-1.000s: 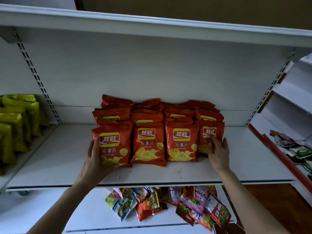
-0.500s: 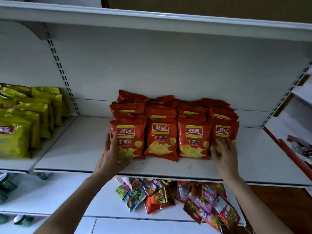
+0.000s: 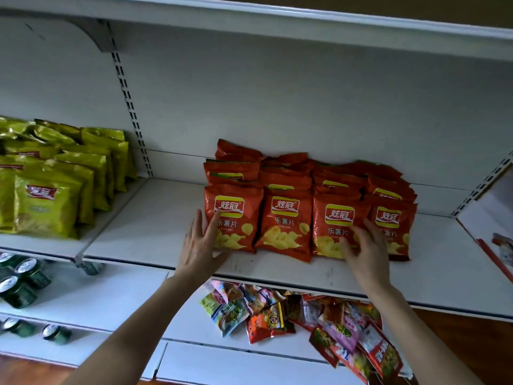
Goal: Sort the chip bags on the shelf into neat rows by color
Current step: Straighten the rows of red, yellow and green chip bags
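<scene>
Several red chip bags (image 3: 283, 223) stand in rows on the white shelf (image 3: 155, 229), front row side by side, more stacked behind. My left hand (image 3: 201, 245) lies flat with straight fingers against the left edge of the leftmost front bag (image 3: 236, 218). My right hand (image 3: 366, 251) is spread in front of the two right front bags, fingers touching their lower faces. Yellow-green chip bags (image 3: 50, 204) stand in rows on the neighbouring shelf section at the left.
A loose pile of mixed snack packets (image 3: 291, 315) lies on the lower shelf under my hands. Green cans (image 3: 19, 284) sit at the lower left. A slotted upright (image 3: 130, 107) divides the sections. Another shelf unit with a red edge (image 3: 485, 240) stands at the right.
The view has swung left, bringing more yellow-green bags in. My left hand slipped from the front of the leftmost bag to its side; my right hand shifted left, from the rightmost bag toward its neighbour.
</scene>
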### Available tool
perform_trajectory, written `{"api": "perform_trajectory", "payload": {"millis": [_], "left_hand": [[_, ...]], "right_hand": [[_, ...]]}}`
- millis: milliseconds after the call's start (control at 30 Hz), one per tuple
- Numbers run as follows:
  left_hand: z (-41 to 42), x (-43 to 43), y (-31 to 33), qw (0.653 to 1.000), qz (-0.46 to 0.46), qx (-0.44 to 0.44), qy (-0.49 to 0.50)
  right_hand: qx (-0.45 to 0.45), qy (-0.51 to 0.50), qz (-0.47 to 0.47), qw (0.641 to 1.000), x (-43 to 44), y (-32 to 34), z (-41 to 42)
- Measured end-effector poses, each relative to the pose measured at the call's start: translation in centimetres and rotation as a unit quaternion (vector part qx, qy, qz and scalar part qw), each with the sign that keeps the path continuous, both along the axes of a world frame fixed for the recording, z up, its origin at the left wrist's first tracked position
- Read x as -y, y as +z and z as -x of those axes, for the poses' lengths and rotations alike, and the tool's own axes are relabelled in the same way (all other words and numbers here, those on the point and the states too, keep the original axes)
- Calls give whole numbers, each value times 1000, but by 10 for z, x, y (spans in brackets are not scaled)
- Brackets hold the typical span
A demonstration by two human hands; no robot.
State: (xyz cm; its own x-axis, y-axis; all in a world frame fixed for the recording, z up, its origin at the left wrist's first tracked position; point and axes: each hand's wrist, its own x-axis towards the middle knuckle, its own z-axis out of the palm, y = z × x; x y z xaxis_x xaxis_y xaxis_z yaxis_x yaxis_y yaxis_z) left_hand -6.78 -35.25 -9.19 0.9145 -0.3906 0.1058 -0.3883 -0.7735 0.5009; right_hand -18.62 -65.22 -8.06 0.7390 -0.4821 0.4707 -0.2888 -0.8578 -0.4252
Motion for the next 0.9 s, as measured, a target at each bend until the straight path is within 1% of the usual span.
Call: {"api": "perform_trajectory", "payload": {"millis": [100, 200, 233, 267, 333, 400, 500, 533, 567, 600, 667, 767, 833, 900], "left_hand": [[11, -15, 9, 996, -28, 83, -33], [15, -40, 12, 973, -63, 208, -76], [16, -52, 13, 965, -72, 238, -81], [16, -65, 15, 961, -84, 250, -87], [16, -98, 21, 957, -94, 256, -96], [13, -135, 22, 953, -84, 273, -100], [1, -202, 16, 949, -78, 294, -82], [-5, -226, 17, 948, -82, 297, -73], [-10, -245, 16, 949, -80, 295, -72], [-19, -286, 14, 953, -80, 283, -70], [-25, -311, 14, 953, -85, 281, -77], [-44, -382, 14, 950, -109, 287, -66], [-60, -414, 14, 953, -115, 272, -63], [-74, -435, 10, 956, -109, 265, -63]], "right_hand": [[35, 47, 48, 997, -19, 15, -25], [30, 90, 37, 995, -52, 37, -58], [31, 108, 34, 993, -66, 44, -70], [33, 125, 33, 991, -80, 50, -82], [33, 159, 32, 986, -116, 62, -108], [43, 191, 38, 980, -160, 72, -136], [74, 247, 60, 964, -241, 80, -179], [72, 260, 62, 961, -269, 81, -191], [77, 267, 64, 958, -292, 84, -199], [84, 277, 55, 956, -336, 84, -213], [88, 283, 40, 954, -368, 86, -221], [78, 300, 7, 951, -444, 84, -245], [53, 300, -9, 952, -476, 83, -255], [48, 300, -7, 953, -493, 83, -265]]}}
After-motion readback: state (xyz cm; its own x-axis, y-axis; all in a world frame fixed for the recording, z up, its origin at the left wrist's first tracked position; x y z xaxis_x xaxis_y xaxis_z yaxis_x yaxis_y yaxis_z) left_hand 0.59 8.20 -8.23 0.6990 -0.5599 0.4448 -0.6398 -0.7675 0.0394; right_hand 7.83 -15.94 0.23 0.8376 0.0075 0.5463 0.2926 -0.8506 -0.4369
